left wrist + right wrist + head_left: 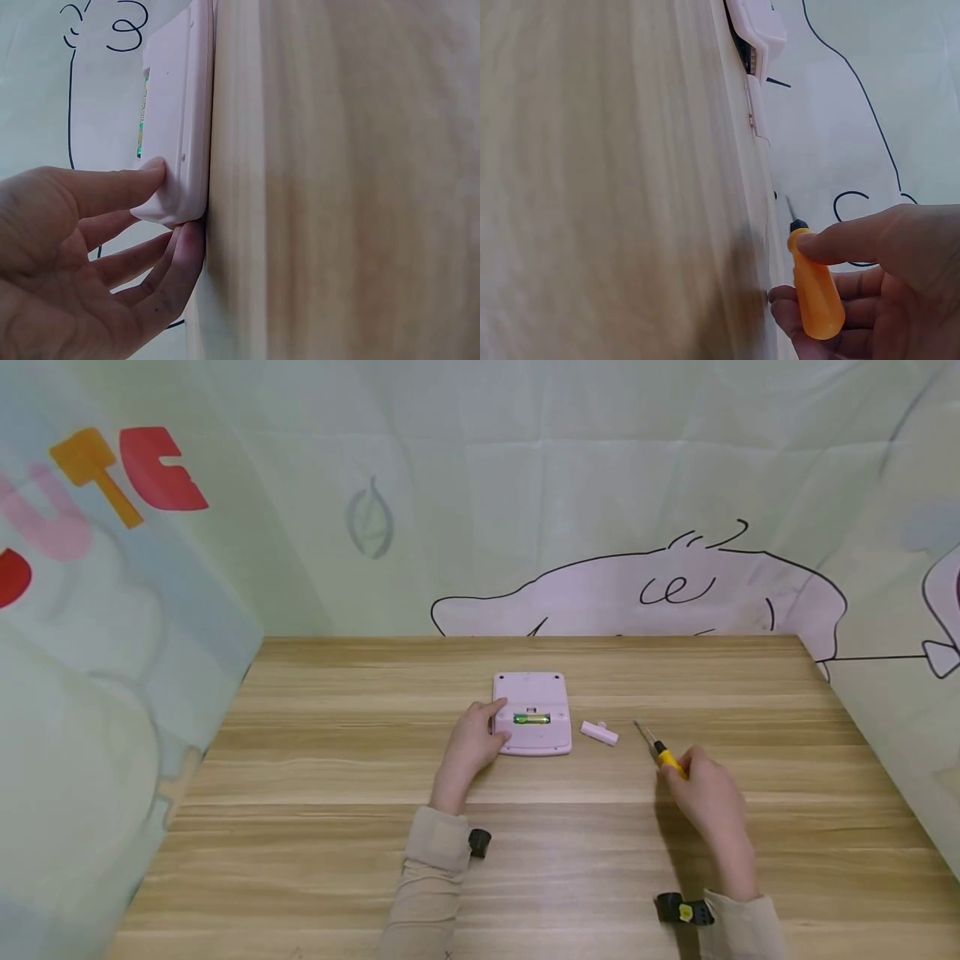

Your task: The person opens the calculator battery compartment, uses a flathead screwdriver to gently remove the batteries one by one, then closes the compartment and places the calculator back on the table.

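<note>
A pink calculator [531, 689] lies back side up on the table, its battery slot uncovered with a green-and-gold battery [532, 719] in it. My left hand [472, 739] grips the calculator's left edge; the left wrist view shows the thumb [146, 180] on its back and the other fingers at its side and lower edge. Just right of the calculator lies the small pink battery cover [599, 732]. Farther right, my right hand [708, 789] holds a screwdriver [817, 296] by its yellow handle, the metal tip pointing away and to the left.
The wood-grain table [315, 827] ends at a printed cloth backdrop [465, 510] behind and on both sides. A black band with a device [479, 842] is on the left wrist, another [682, 910] on the right.
</note>
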`<state>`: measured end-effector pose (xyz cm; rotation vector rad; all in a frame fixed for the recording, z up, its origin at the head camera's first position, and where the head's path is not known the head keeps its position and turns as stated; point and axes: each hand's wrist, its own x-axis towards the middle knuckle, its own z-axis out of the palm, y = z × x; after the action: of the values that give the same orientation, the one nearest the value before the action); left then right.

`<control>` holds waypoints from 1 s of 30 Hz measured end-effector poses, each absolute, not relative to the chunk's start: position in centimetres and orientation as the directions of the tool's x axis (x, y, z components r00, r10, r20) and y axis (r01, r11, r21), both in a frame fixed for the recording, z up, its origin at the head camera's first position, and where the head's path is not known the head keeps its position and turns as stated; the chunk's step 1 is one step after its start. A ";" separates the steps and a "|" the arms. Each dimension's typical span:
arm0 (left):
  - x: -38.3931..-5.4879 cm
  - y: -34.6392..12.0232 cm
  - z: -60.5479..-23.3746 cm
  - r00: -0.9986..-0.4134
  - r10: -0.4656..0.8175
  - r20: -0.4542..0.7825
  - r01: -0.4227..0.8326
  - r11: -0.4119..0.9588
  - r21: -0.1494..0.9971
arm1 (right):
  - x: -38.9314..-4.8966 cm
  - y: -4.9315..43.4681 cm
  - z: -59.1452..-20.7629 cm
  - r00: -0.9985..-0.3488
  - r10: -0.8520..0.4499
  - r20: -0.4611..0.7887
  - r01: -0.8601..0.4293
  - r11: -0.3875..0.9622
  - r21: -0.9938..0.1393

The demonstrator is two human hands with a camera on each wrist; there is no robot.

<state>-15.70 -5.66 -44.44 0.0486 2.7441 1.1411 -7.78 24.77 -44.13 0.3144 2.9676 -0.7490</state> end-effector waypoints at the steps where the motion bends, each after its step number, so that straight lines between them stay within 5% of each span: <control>1: -15.7 -5.7 -44.5 -0.985 0.094 -0.143 -0.035 0.705 0.708 | -7.8 24.8 -44.1 -0.977 0.188 -0.099 0.212 0.860 -0.464; 17: -15.7 -5.6 -44.3 -0.986 0.085 -0.145 -0.044 0.705 0.708 | -8.0 24.1 -44.1 -0.977 0.197 0.076 0.128 0.838 -0.531; 30: -15.5 -5.5 -44.2 -0.986 0.079 -0.148 -0.050 0.705 0.707 | -8.0 23.5 -43.8 -0.988 0.152 0.025 0.114 0.831 -0.544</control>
<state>-15.55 -5.54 -44.18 0.0241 2.7439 1.1452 -7.97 23.54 -43.80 0.2237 3.0708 -0.9052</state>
